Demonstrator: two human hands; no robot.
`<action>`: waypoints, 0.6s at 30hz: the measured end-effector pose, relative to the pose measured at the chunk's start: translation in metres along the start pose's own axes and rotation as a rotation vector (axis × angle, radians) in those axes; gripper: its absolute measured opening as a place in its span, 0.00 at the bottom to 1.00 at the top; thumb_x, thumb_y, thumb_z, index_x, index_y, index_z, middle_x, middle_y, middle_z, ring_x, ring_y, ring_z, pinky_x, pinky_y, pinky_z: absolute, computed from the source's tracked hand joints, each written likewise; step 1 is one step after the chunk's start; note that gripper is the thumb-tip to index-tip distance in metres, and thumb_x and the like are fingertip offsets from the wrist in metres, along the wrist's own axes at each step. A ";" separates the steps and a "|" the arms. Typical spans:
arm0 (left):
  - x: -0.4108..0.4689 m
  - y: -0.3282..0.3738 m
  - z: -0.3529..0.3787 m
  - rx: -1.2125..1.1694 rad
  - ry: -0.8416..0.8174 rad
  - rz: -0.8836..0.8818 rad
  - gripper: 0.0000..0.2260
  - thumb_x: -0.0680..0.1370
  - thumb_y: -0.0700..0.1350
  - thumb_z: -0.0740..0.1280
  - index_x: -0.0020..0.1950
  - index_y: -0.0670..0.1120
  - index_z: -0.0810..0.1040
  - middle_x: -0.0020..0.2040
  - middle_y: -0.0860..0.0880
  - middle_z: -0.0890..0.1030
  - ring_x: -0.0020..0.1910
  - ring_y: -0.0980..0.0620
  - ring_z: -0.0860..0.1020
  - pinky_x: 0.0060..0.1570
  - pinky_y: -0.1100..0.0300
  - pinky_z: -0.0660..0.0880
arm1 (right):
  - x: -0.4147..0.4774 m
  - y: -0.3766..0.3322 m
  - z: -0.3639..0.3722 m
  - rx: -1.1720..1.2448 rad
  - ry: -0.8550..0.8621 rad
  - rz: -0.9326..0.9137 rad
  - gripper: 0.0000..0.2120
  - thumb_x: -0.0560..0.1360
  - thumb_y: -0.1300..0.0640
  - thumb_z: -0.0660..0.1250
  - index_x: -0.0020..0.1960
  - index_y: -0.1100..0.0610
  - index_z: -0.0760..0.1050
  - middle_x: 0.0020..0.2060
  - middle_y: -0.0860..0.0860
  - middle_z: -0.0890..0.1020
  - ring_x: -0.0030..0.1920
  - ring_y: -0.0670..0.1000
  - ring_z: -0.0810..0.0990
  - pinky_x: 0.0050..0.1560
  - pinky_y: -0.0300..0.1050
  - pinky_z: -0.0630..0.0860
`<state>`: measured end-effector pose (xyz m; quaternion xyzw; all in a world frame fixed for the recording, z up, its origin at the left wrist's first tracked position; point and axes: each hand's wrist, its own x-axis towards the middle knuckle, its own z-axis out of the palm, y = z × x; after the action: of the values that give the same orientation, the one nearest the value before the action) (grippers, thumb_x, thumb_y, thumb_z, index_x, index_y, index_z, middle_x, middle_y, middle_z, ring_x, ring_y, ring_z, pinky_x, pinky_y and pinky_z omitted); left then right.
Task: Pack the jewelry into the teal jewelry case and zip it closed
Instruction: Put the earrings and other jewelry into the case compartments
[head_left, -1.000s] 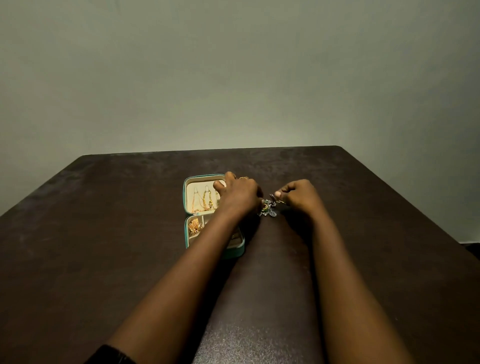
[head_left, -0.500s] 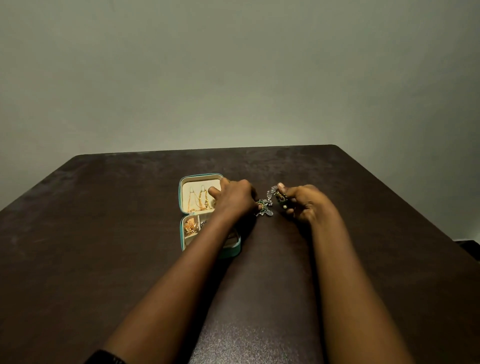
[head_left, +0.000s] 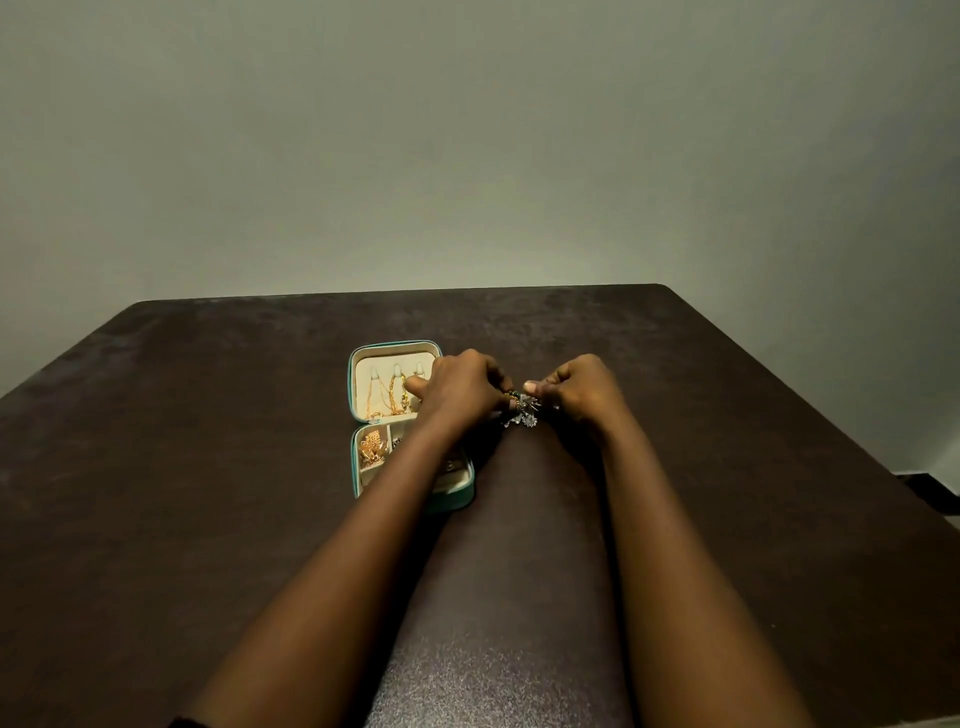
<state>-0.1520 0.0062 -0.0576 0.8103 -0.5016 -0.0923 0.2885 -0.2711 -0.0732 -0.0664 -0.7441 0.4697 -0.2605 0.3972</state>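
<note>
The teal jewelry case (head_left: 357, 395) lies open on the dark table, cream lining up. Gold chains (head_left: 387, 395) hang in its far half, and a gold piece (head_left: 372, 450) sits in a near compartment. Just right of the case, a silver-and-green jewelry piece (head_left: 522, 410) is pinched between both hands. My left hand (head_left: 460, 387) grips its left end with curled fingers, thumb pointing toward the case. My right hand (head_left: 579, 387) pinches its right end. My left forearm covers part of the case's near half.
The dark brown table (head_left: 208, 467) reaches back to a plain grey wall. Its right edge runs diagonally at the right, with floor and a dark object (head_left: 930, 488) beyond it.
My right hand has closed in toward my left, its fingers curling down over the jewelry piece. The piece is now bunched tighter between both hands. The case has not moved.
</note>
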 end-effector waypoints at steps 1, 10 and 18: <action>0.001 -0.002 0.000 -0.021 -0.008 -0.001 0.04 0.70 0.48 0.74 0.43 0.53 0.81 0.45 0.51 0.83 0.55 0.49 0.75 0.61 0.45 0.64 | -0.001 0.000 0.000 -0.010 0.013 -0.003 0.14 0.69 0.56 0.74 0.32 0.65 0.78 0.28 0.55 0.76 0.29 0.46 0.72 0.30 0.37 0.65; 0.003 -0.005 0.002 -0.098 -0.008 0.020 0.06 0.76 0.48 0.68 0.51 0.56 0.82 0.49 0.54 0.84 0.58 0.52 0.75 0.63 0.42 0.62 | 0.004 0.004 -0.005 0.090 0.037 0.032 0.12 0.68 0.58 0.75 0.35 0.67 0.80 0.31 0.58 0.79 0.33 0.49 0.75 0.36 0.41 0.72; 0.000 -0.005 0.003 -0.166 -0.007 0.054 0.08 0.77 0.45 0.66 0.53 0.52 0.82 0.50 0.50 0.84 0.56 0.50 0.78 0.63 0.45 0.67 | -0.002 0.003 -0.009 0.522 -0.022 0.125 0.13 0.74 0.59 0.69 0.32 0.62 0.75 0.21 0.49 0.76 0.24 0.45 0.67 0.27 0.37 0.61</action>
<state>-0.1497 0.0068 -0.0628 0.7695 -0.5150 -0.1285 0.3552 -0.2805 -0.0752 -0.0637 -0.5891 0.4271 -0.3397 0.5960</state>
